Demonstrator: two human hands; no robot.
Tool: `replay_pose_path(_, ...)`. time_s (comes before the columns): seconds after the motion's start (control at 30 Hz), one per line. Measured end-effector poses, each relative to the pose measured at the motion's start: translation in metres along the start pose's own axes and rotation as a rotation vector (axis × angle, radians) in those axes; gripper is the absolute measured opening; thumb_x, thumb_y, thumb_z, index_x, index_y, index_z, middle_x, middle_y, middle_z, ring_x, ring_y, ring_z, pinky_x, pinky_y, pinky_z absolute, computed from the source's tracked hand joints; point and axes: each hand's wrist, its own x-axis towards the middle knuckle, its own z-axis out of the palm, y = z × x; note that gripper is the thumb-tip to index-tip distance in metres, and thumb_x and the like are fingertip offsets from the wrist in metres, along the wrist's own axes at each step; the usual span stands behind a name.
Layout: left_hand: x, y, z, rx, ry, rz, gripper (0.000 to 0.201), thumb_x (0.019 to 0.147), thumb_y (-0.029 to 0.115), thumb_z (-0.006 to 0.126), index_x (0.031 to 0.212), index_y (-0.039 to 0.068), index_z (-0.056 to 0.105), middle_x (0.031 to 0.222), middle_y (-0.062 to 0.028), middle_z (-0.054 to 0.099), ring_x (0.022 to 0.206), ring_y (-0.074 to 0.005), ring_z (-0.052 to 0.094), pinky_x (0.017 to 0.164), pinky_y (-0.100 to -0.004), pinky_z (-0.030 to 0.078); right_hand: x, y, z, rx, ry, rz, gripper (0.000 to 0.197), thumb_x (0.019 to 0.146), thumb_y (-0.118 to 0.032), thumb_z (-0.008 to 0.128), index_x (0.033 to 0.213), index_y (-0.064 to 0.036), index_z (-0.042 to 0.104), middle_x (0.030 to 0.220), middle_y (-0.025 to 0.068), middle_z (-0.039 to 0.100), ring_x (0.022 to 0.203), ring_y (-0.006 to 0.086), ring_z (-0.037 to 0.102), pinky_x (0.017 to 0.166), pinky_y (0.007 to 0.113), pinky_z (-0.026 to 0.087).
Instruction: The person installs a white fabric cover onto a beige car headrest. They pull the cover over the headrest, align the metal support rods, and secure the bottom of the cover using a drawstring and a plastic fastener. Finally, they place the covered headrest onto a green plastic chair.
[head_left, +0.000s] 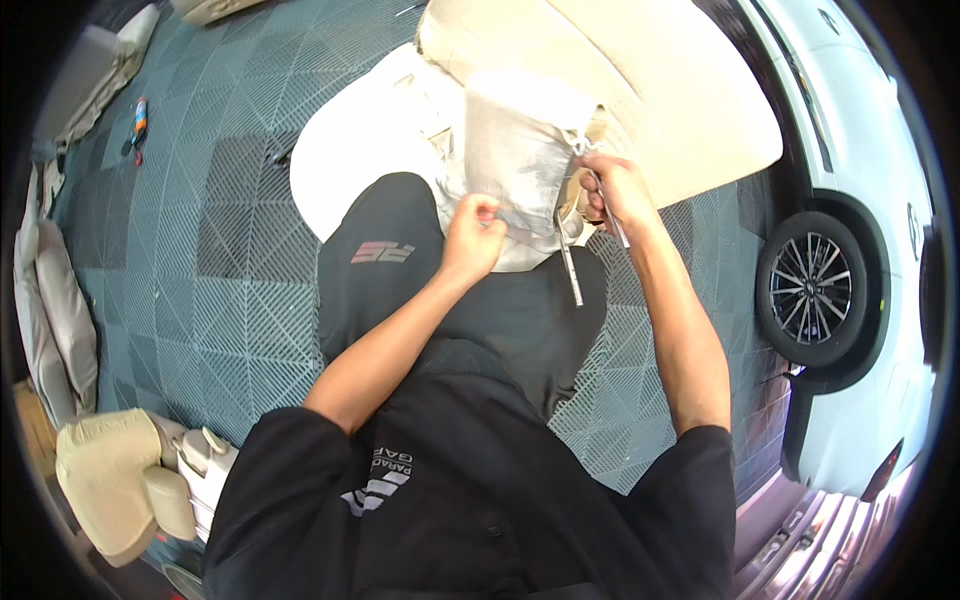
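Before my knees lies a large cream seat cushion (680, 95), with a pale grey fabric cover (510, 145) draped over its near part. My right hand (612, 192) is closed around a slim, pale metal tool (622, 236) at the cover's right edge. A second thin metal bar (572, 268) slants down beside it toward my right knee; whether the two are one tool, I cannot tell. White cord or strap (580, 144) bunches just above that hand. My left hand (474, 238) has its fingers curled together at the cover's near edge; what they pinch is hidden.
A light-coloured car with a black spoked wheel (810, 285) stands close on the right. Cream seat parts (110, 485) lie at the lower left, and grey padded pieces (65, 300) along the left. A small blue and orange bottle (139, 122) rests on the grey tiled floor (240, 210).
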Motion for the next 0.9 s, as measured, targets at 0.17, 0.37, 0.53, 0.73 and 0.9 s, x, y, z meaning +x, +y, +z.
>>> replay_pose_path(0.17,-0.009,0.086,-0.073,0.105,0.170,0.449,0.029,0.077,-0.001,0.066,0.104,0.004,0.059,0.109,-0.0099,0.060,0.095,-0.0211,0.058,0.084,-0.0329,0.048,-0.028,-0.011,0.025,-0.423,-0.048,-0.174,0.028,0.090,-0.022,0.060,0.094,0.0048,0.068,0.068,0.0049,0.060,0.057,0.0118,0.054,0.055,0.030,0.043)
replay_pose_path(0.37,-0.013,0.116,-0.080,0.670,-0.141,0.788,0.061,0.066,0.012,0.077,0.124,0.015,0.059,0.139,-0.0188,0.042,0.131,-0.0404,0.037,0.109,-0.0501,0.033,-0.057,0.030,0.035,-0.384,-0.114,-0.122,0.036,0.091,-0.021,0.060,0.116,0.0054,0.065,0.071,0.0029,0.062,0.061,0.0104,0.054,0.057,0.030,0.043)
replay_pose_path(0.53,-0.021,0.118,-0.038,0.744,-0.282,0.914,0.061,0.062,0.017,0.085,0.119,0.017,0.063,0.140,-0.0210,0.041,0.132,-0.0433,0.036,0.108,-0.0530,0.033,-0.089,0.036,0.012,-0.233,-0.123,-0.087,0.030,0.091,-0.017,0.058,0.113,0.0033,0.064,0.067,-0.0011,0.055,0.050,0.0059,0.046,0.046,0.024,0.037)
replay_pose_path(0.73,0.004,0.135,-0.013,0.745,-0.305,0.863,0.020,0.077,0.012,0.078,0.093,0.004,0.067,0.133,-0.0213,0.049,0.123,-0.0403,0.046,0.103,-0.0484,0.039,-0.062,0.007,-0.035,0.071,-0.423,0.016,0.044,0.083,-0.011,0.056,0.125,0.0030,0.057,0.082,0.0052,0.067,0.045,0.0099,0.056,0.045,0.024,0.050)
replay_pose_path(0.9,0.052,0.124,-0.012,0.571,-0.300,0.739,0.017,0.089,0.018,0.069,0.095,0.003,0.068,0.130,-0.0203,0.054,0.124,-0.0351,0.047,0.104,-0.0438,0.038,-0.025,0.031,-0.039,0.706,-0.354,-0.048,0.038,0.098,-0.026,0.044,0.123,0.0008,0.054,0.089,0.0108,0.070,0.054,0.0147,0.060,0.054,0.028,0.053)
